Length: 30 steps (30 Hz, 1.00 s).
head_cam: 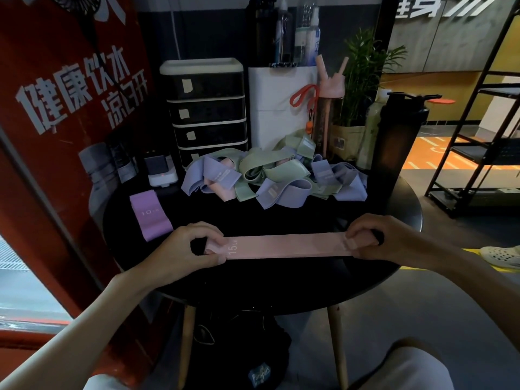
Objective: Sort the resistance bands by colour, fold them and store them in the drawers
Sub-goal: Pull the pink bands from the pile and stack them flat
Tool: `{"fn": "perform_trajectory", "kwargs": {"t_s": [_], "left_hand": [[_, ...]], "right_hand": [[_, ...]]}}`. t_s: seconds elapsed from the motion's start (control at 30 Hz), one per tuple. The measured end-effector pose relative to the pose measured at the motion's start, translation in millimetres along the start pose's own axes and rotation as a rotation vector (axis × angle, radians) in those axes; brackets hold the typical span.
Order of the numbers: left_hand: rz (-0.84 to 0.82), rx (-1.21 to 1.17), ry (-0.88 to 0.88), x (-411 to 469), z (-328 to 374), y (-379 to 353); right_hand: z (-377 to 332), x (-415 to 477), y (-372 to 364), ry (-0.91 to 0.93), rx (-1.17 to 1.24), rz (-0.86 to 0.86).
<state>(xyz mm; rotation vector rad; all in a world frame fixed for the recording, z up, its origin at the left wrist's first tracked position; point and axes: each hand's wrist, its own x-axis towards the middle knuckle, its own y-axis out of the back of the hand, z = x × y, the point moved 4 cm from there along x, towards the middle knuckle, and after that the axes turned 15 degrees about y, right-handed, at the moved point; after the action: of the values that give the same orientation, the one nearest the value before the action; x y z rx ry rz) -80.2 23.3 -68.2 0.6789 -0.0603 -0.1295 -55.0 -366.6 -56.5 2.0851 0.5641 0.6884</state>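
While the left hand and right hand each pinch an end, the flat pink fabric resistance band lies stretched across the round black counter.

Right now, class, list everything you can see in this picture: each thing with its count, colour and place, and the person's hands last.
pink band: one, pink, stretched flat across the near table
purple band: one, purple, folded, left side of table
band pile: count unclear, lilac, green and pink, back of table
drawer unit: one, black with white frame, back left
white box: one, white, behind the pile
pink bottle: one, pink, right of the box
dark shaker: one, black, right side of table
plant: one, green, back right
table: one, black, round
left hand: one, grips the pink band's left end
right hand: one, pinches its right end
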Motion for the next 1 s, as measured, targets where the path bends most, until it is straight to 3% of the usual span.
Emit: {"fn": "perform_trajectory", "kwargs": {"t_s": [0.2, 0.37, 0.5, 0.6, 0.73, 0.8, 0.87, 1.0], "left_hand": [[-0.003, 0.020, -0.010, 2, -1, -1], [-0.021, 0.044, -0.015, 4, -5, -2], [-0.026, 0.058, -0.031, 4, -7, -3], [-0.038, 0.092, -0.042, 4, -8, -3], [-0.076, 0.084, -0.052, 3, -6, 0], [-0.034, 0.015, -0.048, 6, 6, 7], [0.067, -0.055, -0.016, 19, 17, 19], [0.195, 0.123, 0.024, 59, 31, 37]], "right_hand": [[-1, -1, -1, 0.002, -0.056, -0.056], [-31, 23, 5, 0.072, -0.298, 0.079], [-50, 46, -11, 0.191, -0.297, -0.097], [-45, 51, -17, 0.140, -0.350, -0.263], [-61, 72, -21, 0.170, -0.310, -0.253], [-75, 94, -27, 0.197, -0.159, -0.174], [-83, 122, -42, 0.197, -0.072, -0.199], [-81, 172, -70, 0.188, -0.203, -0.333]]}}
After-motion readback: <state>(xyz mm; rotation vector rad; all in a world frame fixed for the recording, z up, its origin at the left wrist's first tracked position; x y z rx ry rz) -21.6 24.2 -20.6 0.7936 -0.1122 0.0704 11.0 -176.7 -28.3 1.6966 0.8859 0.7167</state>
